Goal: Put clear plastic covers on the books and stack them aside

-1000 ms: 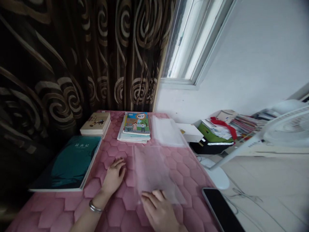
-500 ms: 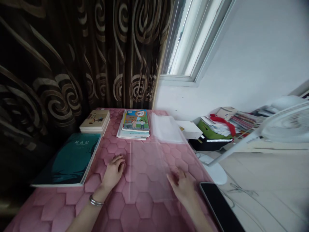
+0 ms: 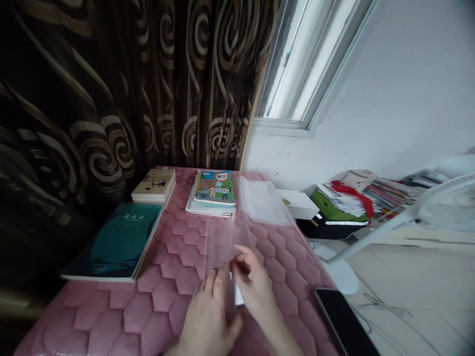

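A clear plastic book cover (image 3: 219,240) lies on the pink quilted table covering, its near part hidden by my hands. My left hand (image 3: 211,309) rests over its near left part, fingers stretched forward and thumb apart. My right hand (image 3: 256,289) is close beside it, with thumb and fingers pinched at the plastic; blur hides the exact grip. Between the hands a small white patch (image 3: 238,295) shows, its kind unclear. Beyond the cover sits a stack of textbooks with a colourful mathematics book (image 3: 214,187) on top.
More clear covers (image 3: 264,200) lie at the far right of the table (image 3: 122,314). At left are a large teal book (image 3: 118,242) and a stack of small books (image 3: 154,185). A phone (image 3: 343,321) lies at the right edge; a white fan (image 3: 386,227) stands beyond.
Both hands have come together over the near part of the cover, the left moving right. The cover now shows narrower. The view has shifted slightly left.
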The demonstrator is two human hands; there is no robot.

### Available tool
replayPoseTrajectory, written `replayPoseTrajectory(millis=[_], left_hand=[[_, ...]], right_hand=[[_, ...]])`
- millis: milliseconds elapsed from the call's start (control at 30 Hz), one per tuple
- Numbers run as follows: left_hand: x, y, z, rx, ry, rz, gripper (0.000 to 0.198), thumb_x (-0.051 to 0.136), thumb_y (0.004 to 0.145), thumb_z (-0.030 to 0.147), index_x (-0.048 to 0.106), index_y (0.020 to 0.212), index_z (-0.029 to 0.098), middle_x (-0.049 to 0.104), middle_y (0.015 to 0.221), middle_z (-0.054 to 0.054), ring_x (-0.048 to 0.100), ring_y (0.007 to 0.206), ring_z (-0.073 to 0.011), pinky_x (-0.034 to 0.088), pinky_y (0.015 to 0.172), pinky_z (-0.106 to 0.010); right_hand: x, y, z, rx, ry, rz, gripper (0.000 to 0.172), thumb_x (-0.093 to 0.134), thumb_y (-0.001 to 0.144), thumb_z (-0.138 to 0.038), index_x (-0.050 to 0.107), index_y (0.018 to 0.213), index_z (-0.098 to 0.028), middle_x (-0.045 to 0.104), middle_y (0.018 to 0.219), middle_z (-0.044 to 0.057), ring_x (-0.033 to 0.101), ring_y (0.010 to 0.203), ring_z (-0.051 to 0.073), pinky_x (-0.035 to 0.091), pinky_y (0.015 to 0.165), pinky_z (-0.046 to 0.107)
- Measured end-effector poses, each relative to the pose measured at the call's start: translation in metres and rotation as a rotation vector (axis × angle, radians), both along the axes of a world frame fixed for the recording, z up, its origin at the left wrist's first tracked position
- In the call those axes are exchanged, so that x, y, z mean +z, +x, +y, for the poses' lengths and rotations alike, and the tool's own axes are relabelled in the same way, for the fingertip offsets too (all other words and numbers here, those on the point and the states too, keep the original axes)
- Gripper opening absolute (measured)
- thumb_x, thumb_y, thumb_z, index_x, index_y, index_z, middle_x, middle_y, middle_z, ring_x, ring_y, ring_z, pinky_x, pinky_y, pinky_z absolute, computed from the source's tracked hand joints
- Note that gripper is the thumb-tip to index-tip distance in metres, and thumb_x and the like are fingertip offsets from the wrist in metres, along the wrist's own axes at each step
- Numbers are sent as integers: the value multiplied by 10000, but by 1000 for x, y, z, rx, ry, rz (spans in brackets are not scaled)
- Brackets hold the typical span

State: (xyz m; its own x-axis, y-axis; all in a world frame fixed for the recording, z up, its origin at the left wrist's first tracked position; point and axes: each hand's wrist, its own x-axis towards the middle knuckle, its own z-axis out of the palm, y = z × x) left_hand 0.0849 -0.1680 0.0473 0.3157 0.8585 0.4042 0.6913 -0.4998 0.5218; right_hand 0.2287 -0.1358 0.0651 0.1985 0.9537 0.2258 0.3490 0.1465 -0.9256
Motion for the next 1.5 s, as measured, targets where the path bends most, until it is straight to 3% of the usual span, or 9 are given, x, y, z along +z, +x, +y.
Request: replayPoseTrajectory(millis=[233, 433, 533, 633, 800, 1033, 1233, 1367, 1500], left_hand=[[-8, -35, 7, 347, -17, -289, 576, 420, 885, 260, 286, 1417, 86, 669, 1083, -182, 711, 890, -225, 578, 665, -309], [-8, -97, 7, 650, -18, -269, 585, 511, 823, 329, 408, 1364, 130, 682, 1061, -157, 720, 754, -227, 553, 572, -278], [-14, -118, 6, 682, -97, -310, 526, 517, 801, 322, 469, 1296, 150, 711, 955, -113, 722, 709, -214, 547, 561, -255], [-24, -129, 7, 671, -140, -323, 457, 519, 798, 330, 506, 1232, 188, 721, 857, -67, 729, 713, -211, 550, 584, -250], [-39, -134, 11, 583, -113, -275, 373, 490, 815, 329, 541, 1161, 199, 724, 804, -57, 717, 669, -208, 556, 593, -270], [-63, -133, 22, 504, -52, 13, 274, 456, 784, 235, 618, 1000, 193, 703, 924, -113, 709, 814, -246, 576, 694, -326], [-35, -97, 15, 666, -112, 502, 412, 416, 889, 227, 574, 1249, 106, 551, 1245, -240, 609, 1044, -357, 512, 814, -517], [-13, -46, 33, 302, -163, 488, 414, 411, 920, 222, 584, 1290, 157, 483, 1423, -190, 508, 1246, -336, 444, 981, -526], [-27, -6, 57, -145, -180, 405, 524, 422, 942, 342, 393, 1460, 264, 333, 1563, -71, 249, 1450, -281, 189, 1160, -585]], right_hand=[[18, -49, -6, 407, -69, 180, 271, 558, 885, -393, 608, 1068, -200, 716, 895, 42, 687, 833, 165, 524, 774, 258], [-23, 10, 12, 0, -161, -326, 379, 473, 915, -422, 596, 1169, -169, 670, 1137, 149, 671, 981, 252, 522, 825, 345], [-48, 45, 24, -280, -312, -775, 457, 467, 911, -344, 560, 1240, -40, 620, 1179, 262, 635, 1059, 334, 490, 862, 409], [-67, 59, 30, -271, -415, -869, 539, 458, 925, -351, 498, 1280, 53, 634, 1131, 300, 659, 1017, 333, 497, 803, 376], [-76, 72, 27, -152, -333, -751, 259, 455, 914, -305, 661, 972, -158, 737, 932, 124, 698, 880, 233, 477, 707, 275], [-79, 127, 14, -257, -430, -828, 322, 414, 938, -379, 672, 829, -221, 719, 706, 61, 684, 700, 216, 415, 608, 269], [-87, 129, 14, -205, -462, -947, 376, 366, 978, -382, 684, 874, -211, 737, 780, 84, 697, 792, 226, 427, 662, 280], [-86, 130, 14, -219, -480, -937, 351, 381, 964, -387, 679, 914, -209, 744, 810, 88, 702, 788, 242, 437, 651, 294], [-89, 136, 9, -243, -396, -849, 331, 400, 935, -366, 661, 1014, -179, 743, 829, 93, 709, 801, 252, 474, 673, 306]])
